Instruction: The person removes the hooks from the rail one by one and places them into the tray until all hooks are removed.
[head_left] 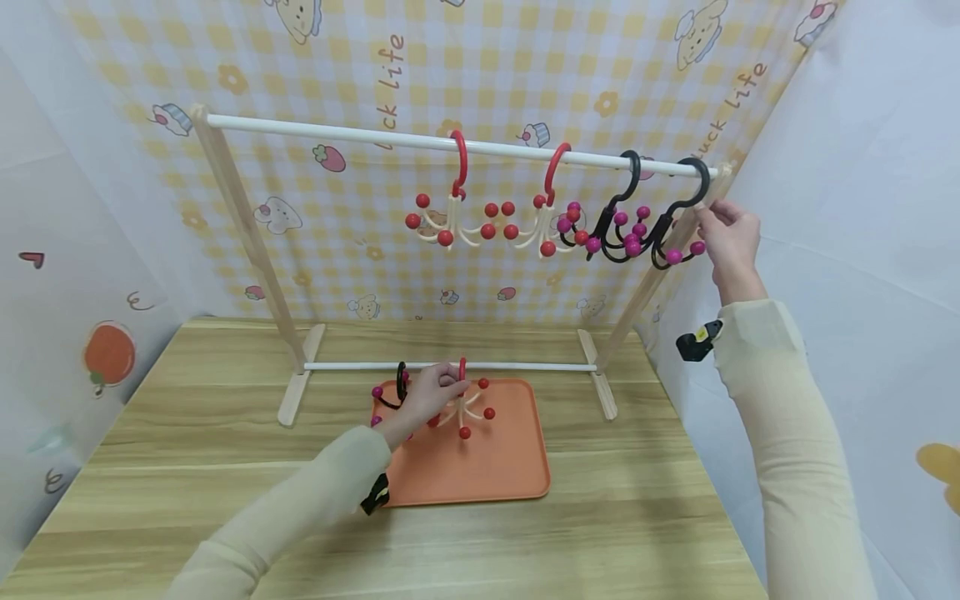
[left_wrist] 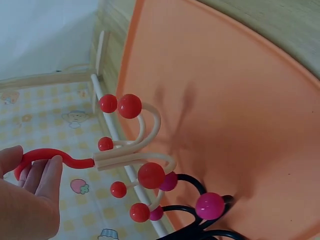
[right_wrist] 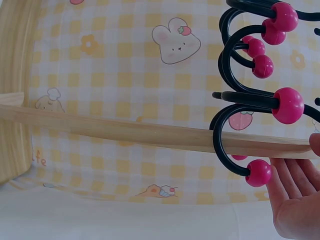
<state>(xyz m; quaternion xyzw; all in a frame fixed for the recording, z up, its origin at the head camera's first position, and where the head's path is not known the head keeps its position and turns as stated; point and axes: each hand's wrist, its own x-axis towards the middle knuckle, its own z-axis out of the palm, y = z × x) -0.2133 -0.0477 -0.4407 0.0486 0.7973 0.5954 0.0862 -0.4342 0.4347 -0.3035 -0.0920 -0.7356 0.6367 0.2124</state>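
Observation:
On the orange tray (head_left: 480,475), my left hand (head_left: 438,390) grips the red hook of a cream-armed hanger with red balls (head_left: 471,408). In the left wrist view its fingers (left_wrist: 42,175) curl round that red hook (left_wrist: 55,156), and the hanger (left_wrist: 135,155) is tilted over the tray (left_wrist: 240,100). A black hanger with magenta balls (head_left: 396,392) (left_wrist: 207,210) lies beside it. My right hand (head_left: 711,218) is up at the rail's right end. Its straight fingers (right_wrist: 292,192) lie against the rightmost black hanger (head_left: 675,225) (right_wrist: 240,105), which hangs from the rail.
A wooden rack with a white top rail (head_left: 337,133) stands behind the tray. Two red-hook hangers (head_left: 453,208) (head_left: 543,212) and a second black hanger (head_left: 618,221) hang on the rail. The rack's low crossbar (head_left: 525,366) runs just beyond the tray. Patterned walls close in on three sides.

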